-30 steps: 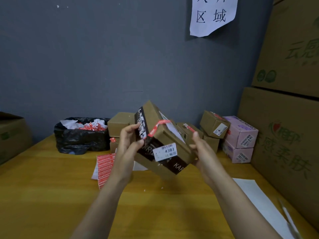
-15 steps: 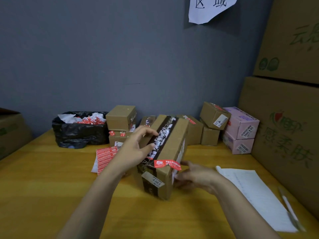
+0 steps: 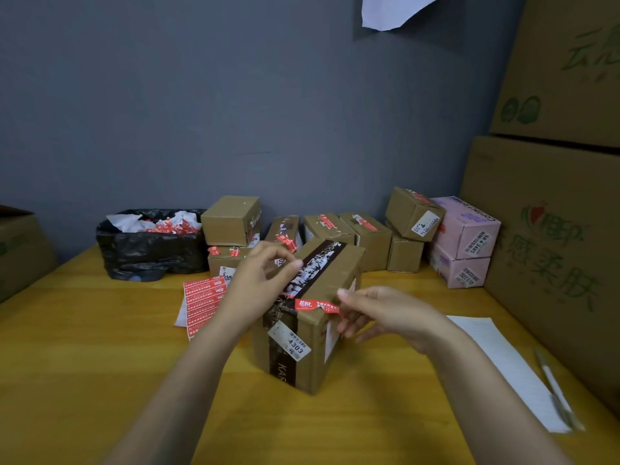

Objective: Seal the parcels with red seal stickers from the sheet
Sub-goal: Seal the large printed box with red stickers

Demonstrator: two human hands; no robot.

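Note:
A brown cardboard parcel (image 3: pixel 312 357) with dark printed tape and a label reading 4303 stands on the yellow table (image 3: pixel 84 364). A red seal sticker (image 3: pixel 312 305) lies across its near top edge. My left hand (image 3: pixel 258 283) holds the parcel's top left, fingers curled onto the tape. Bent fingertips of my right hand (image 3: pixel 385 313) touch the sticker's right end at the parcel's right edge. The red sticker sheet (image 3: pixel 203 300) lies on the table left of the parcel, partly hidden by my left forearm.
Several small brown parcels (image 3: pixel 231 219), some with red stickers, stand behind, with two pink boxes (image 3: pixel 466 236) to their right. A black bin bag (image 3: pixel 151 250) of scraps sits back left. Large cartons (image 3: pixel 553 263) wall the right. White paper (image 3: pixel 503 364) and a pen (image 3: pixel 553 391) lie near right.
The parcel went from tilted in the air in both hands to standing on the table. My right hand moved up from its lower right side to the sticker's end.

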